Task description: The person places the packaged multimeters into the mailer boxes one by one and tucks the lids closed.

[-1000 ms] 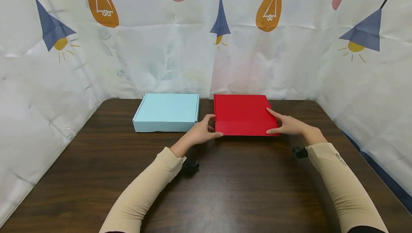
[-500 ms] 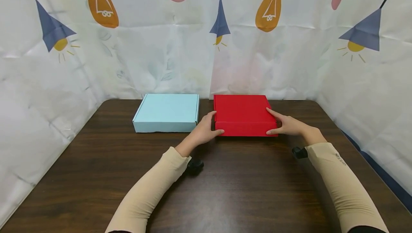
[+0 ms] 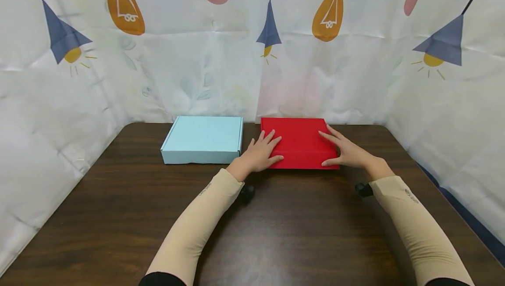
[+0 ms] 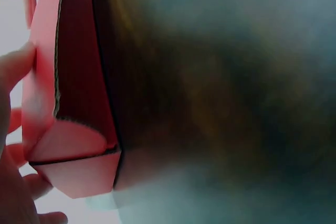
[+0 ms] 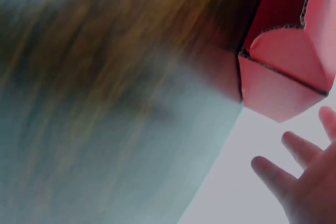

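Observation:
A flat red cardboard box (image 3: 301, 139) lies at the back of the table with its lid down. Spread over its left front corner is my left hand (image 3: 255, 153), fingers on the lid and thumb by the front. My right hand (image 3: 349, 151) rests at the right side, thumb near the front corner and fingers along the lid's edge. From below, the left wrist view shows the box's front flap (image 4: 44, 87) standing out from the front wall, leaving a gap. In the right wrist view the corner side panel (image 5: 283, 87) shows, with spread fingers (image 5: 275, 177) beside it.
A closed light-blue cardboard box (image 3: 205, 134) stands just left of the red one, close to my left wrist. Both sit on a dark brown wooden table (image 3: 118, 216). A white printed curtain (image 3: 177, 58) hangs behind and along the sides.
The lid's front flap has folded down from sloping outward to nearly upright. My left hand has moved from the left side onto the lid's corner, fingers spreading. My right hand's fingers have spread.

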`<state>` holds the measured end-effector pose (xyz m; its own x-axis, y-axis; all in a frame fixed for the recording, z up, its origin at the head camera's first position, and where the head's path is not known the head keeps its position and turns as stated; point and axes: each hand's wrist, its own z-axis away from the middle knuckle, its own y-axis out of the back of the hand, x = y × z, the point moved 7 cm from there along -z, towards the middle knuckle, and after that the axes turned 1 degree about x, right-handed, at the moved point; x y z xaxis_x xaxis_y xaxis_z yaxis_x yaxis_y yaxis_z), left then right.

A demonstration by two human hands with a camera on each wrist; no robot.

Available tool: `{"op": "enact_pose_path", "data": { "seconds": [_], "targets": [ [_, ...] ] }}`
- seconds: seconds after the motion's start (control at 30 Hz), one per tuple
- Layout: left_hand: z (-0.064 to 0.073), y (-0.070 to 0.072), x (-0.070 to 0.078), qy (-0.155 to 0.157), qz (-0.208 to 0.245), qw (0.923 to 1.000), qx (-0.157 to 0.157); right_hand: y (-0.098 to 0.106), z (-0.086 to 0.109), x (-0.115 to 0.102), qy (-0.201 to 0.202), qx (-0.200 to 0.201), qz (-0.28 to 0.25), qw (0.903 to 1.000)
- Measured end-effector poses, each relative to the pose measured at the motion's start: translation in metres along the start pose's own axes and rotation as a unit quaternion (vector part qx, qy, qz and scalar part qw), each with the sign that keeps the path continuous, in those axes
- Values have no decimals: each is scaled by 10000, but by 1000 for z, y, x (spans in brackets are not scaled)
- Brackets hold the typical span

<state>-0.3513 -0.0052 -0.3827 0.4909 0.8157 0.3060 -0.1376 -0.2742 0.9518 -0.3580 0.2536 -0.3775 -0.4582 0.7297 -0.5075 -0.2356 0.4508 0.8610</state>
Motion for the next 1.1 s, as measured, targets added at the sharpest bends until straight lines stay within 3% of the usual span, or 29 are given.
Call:
{"op": "enact_pose_path", "data": {
  "seconds": [0.17,0.3,0.8,1.1],
  "targets": [
    [-8,-1,3,-342,-499,9978,-255,-7,-8,-6,34,-264,227,9994],
    [-16,0,4,-454,-542,9969,-357,-11,-15,-9,86,-327,637,9974],
    [-25,-6,-1,-312,-858,9950,-414,-13,-28,-13,14,-653,1176,9909],
    [-22,-5,2,-210,-683,9968,-353,-15,-32,-14,-42,-658,1223,9903]
  ]
}}
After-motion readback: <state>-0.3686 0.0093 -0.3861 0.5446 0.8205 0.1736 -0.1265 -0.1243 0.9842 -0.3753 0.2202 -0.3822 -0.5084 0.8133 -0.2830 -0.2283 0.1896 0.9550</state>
